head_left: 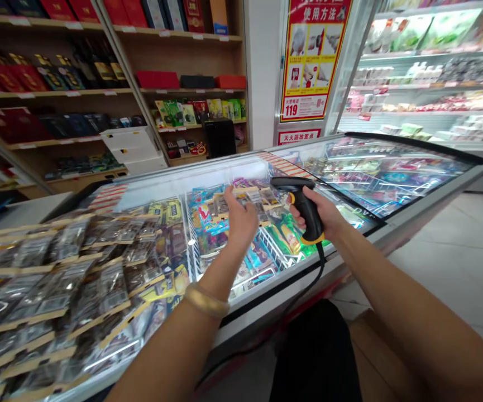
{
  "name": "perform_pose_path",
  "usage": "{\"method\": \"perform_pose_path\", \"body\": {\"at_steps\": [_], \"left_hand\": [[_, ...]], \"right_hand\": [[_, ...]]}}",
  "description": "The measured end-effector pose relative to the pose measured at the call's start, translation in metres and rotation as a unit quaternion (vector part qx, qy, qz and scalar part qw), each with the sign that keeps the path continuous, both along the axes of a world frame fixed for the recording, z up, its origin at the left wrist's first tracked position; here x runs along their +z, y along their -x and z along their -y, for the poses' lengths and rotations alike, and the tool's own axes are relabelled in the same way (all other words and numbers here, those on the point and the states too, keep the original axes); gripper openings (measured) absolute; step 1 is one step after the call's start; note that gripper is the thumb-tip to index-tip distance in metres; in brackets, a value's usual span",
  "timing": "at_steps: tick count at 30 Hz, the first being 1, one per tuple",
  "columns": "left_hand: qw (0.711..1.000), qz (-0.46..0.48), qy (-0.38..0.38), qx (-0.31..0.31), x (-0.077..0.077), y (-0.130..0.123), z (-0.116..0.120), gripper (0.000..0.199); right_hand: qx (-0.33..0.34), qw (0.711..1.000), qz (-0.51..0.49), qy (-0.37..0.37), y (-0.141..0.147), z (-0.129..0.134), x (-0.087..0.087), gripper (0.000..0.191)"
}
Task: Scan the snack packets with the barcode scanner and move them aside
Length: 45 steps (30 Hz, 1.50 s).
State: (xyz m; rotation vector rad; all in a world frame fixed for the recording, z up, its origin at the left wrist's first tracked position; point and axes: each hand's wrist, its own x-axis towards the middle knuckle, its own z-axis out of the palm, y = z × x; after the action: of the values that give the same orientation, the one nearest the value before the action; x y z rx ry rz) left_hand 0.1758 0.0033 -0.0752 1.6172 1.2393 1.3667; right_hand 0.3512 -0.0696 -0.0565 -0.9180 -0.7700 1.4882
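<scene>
We find the scanner [308, 215] right of centre in the frame, its head level and its handle pointing down; we judge it light, stiff and best held by the grip, with the cord [320, 262] likely to tug a little. Our right hand [323, 212] is wrapped around that grip, fingers closed on it, forearm slanting in from the lower right. The small packets [257, 200] at the centre look light, pliable and slippery, easiest by their edges. Our left hand [242, 220] reaches among them, thumb apart; we cannot tell whether its fingertips hold one. Below lies the freezer [245, 326].
</scene>
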Motion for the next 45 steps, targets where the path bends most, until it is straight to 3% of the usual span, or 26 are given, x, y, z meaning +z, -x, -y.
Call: {"method": "perform_pose_path", "body": {"at_steps": [3, 7, 11, 14, 18, 22, 24, 27, 31, 35, 40, 42, 45], "left_hand": [[0.997, -0.028, 0.061, -0.036, -0.013, -0.038, 0.017, 0.055], [0.992, -0.120, 0.030, -0.020, -0.023, -0.055, 0.028, 0.055], [0.963, -0.271, -0.004, -0.008, -0.024, -0.054, 0.028, 0.033], [0.945, -0.328, -0.001, -0.005, -0.024, -0.054, 0.029, 0.021], [0.950, -0.313, -0.005, 0.004, -0.017, -0.052, 0.038, 0.020], [0.964, -0.263, -0.039, -0.006, 0.002, -0.031, 0.044, 0.021], [0.968, -0.239, -0.074, 0.004, 0.014, -0.007, 0.040, 0.018], [0.967, -0.221, -0.117, 0.053, 0.034, 0.049, 0.029, 0.015], [0.954, -0.223, -0.143, 0.142, 0.059, 0.147, 0.016, 0.017], [0.925, -0.268, -0.097, 0.250, 0.076, 0.251, 0.018, 0.017], [0.882, -0.352, -0.025, 0.312, 0.072, 0.353, 0.039, 0.025], [0.873, -0.366, -0.009, 0.321, 0.063, 0.374, 0.046, 0.033], [0.859, -0.397, 0.023, 0.321, 0.050, 0.380, 0.051, 0.044]], "right_hand": [[-0.034, 0.999, -0.001, 0.030, -0.019, 0.004, -0.014, 0.034], [-0.046, 0.997, -0.014, 0.056, -0.024, 0.006, -0.028, 0.034], [-0.032, 0.998, -0.010, 0.062, -0.020, 0.004, -0.032, 0.034], [-0.035, 0.997, -0.006, 0.071, -0.019, 0.004, -0.032, 0.033], [-0.048, 0.996, 0.000, 0.074, -0.021, 0.008, -0.030, 0.032], [-0.046, 0.997, -0.003, 0.060, -0.016, 0.015, -0.020, 0.033], [-0.050, 0.997, -0.003, 0.062, -0.005, 0.013, -0.010, 0.038], [0.000, 0.999, -0.007, 0.040, 0.026, 0.004, 0.005, 0.046], [0.091, 0.995, 0.013, -0.028, 0.088, -0.017, 0.016, 0.037], [0.164, 0.986, 0.014, -0.038, 0.155, -0.036, 0.019, 0.040], [0.232, 0.972, 0.008, -0.024, 0.223, -0.040, 0.018, 0.040], [0.256, 0.967, 0.002, -0.007, 0.240, -0.036, 0.014, 0.039], [0.283, 0.959, 0.005, 0.029, 0.254, -0.030, 0.005, 0.038]]}}
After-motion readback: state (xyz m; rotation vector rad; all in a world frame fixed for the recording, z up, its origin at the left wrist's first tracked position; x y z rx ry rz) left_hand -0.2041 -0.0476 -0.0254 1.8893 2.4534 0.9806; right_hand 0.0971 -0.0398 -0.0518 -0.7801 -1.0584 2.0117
